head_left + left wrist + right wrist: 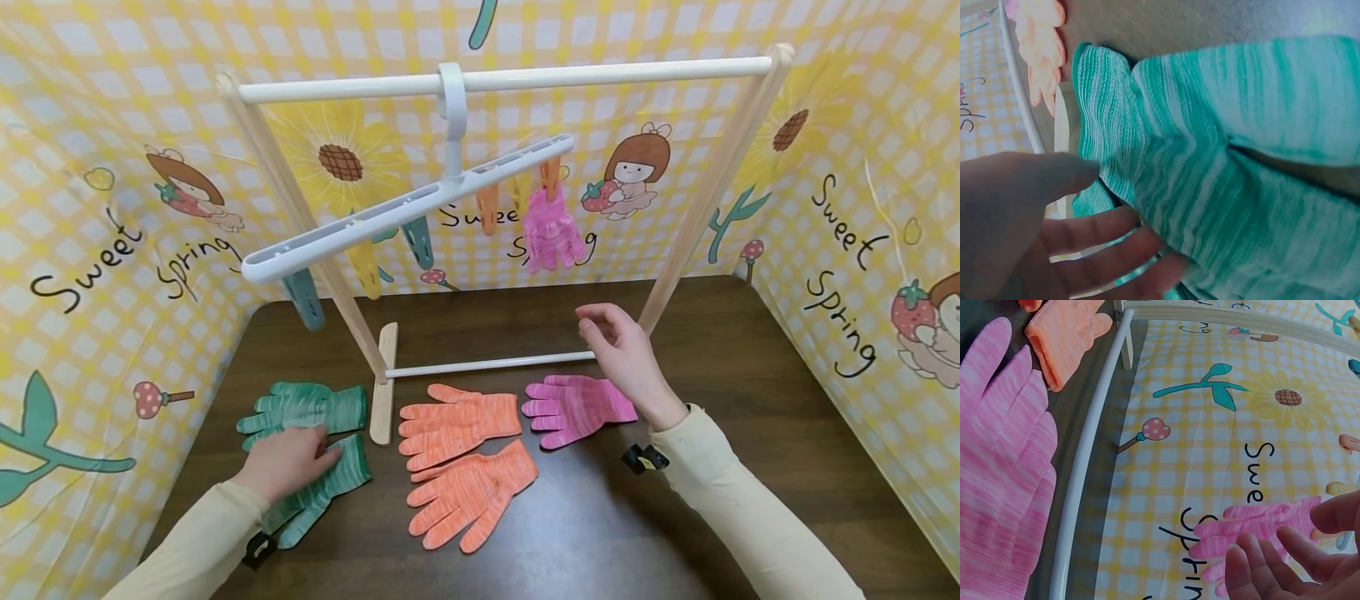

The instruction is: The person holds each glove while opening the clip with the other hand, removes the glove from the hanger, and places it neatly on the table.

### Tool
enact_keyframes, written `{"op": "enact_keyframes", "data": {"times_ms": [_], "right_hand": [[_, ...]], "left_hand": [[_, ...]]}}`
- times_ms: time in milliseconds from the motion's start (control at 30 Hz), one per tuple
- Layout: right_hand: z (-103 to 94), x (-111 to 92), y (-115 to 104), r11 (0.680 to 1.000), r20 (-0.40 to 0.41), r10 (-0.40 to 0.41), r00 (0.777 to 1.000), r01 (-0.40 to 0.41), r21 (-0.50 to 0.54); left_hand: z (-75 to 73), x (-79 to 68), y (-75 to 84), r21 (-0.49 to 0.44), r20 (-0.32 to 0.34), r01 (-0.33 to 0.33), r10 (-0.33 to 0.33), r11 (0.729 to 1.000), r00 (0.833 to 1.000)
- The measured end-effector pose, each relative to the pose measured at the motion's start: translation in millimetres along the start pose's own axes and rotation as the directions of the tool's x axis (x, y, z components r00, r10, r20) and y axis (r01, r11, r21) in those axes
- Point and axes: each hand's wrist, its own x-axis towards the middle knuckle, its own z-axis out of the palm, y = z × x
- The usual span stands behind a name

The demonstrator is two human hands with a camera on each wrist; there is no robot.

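Observation:
Over the two green striped gloves [333, 475] at the left of the table is my left hand [288, 458]. In the left wrist view its relaxed fingers [1113, 240] lie close to the cuff of the nearer green glove [1166, 137], apart from the thumb; contact is unclear. My right hand [618, 354] is raised above the flat pink glove [573, 408], with loosely bent fingers and nothing in them. Another pink glove [552, 233] hangs by an orange clip [551, 177] from the right end of the grey hanger [408, 204]. Two orange gloves [461, 425] lie between the hands.
A wooden rack [686, 183] with a white top bar [600, 77] carries the tilted hanger. Several blue, yellow and orange clips [303, 300] dangle from it. The rack's low white bar [487, 364] and wooden foot [382, 408] stand behind the gloves. Patterned cloth [90, 317] surrounds the dark table [637, 533].

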Motion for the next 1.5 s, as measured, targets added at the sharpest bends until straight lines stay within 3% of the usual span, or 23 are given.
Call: {"op": "enact_keyframes", "data": {"times_ms": [167,367,467,667,833,933,1033,1267,1500], "right_hand": [[-1.5,2,-3,1.0,0.007,-0.013,1.0,0.013,-0.009],[-4.5,3,-7,0.999,0.0,-0.018,1.0,0.018,-0.032],[-5.1,4,-8,0.999,-0.007,-0.027,1.0,0.027,-0.041],[-7.0,6,-13,0.998,-0.011,-0.045,0.999,0.045,-0.04],[-9.8,11,-17,0.998,-0.009,-0.048,0.999,0.047,-0.05],[-12.1,13,-21,0.997,-0.017,-0.047,0.999,0.046,-0.055],[-13.8,15,-24,0.997,-0.025,-0.047,0.999,0.045,-0.056],[-14.5,19,-30,0.997,-0.02,-0.052,0.998,0.05,-0.057],[-17.1,23,-39,0.998,-0.02,-0.051,0.998,0.05,-0.043]], "left_hand": [[-1.3,2.4,10.1,0.006,-0.147,0.007,-0.006,1.0,0.989],[-5.7,12.5,33.9,-0.012,-0.304,-0.083,0.076,0.996,0.95],[-6.4,20.2,46.1,-0.022,-0.339,-0.119,0.105,0.993,0.935],[-4.4,37.5,67.4,-0.111,-0.365,-0.159,0.109,0.981,0.925],[-4.8,49.3,83.0,-0.155,-0.432,-0.223,0.137,0.962,0.891],[-8.3,57.3,92.5,-0.183,-0.451,-0.256,0.15,0.949,0.88],[-11.0,65.5,101.3,-0.223,-0.45,-0.272,0.149,0.936,0.881],[-15.3,83.8,117.8,-0.305,-0.403,-0.256,0.119,0.917,0.907],[-24.7,106.9,133.3,-0.379,-0.436,-0.283,0.099,0.881,0.894]]}}
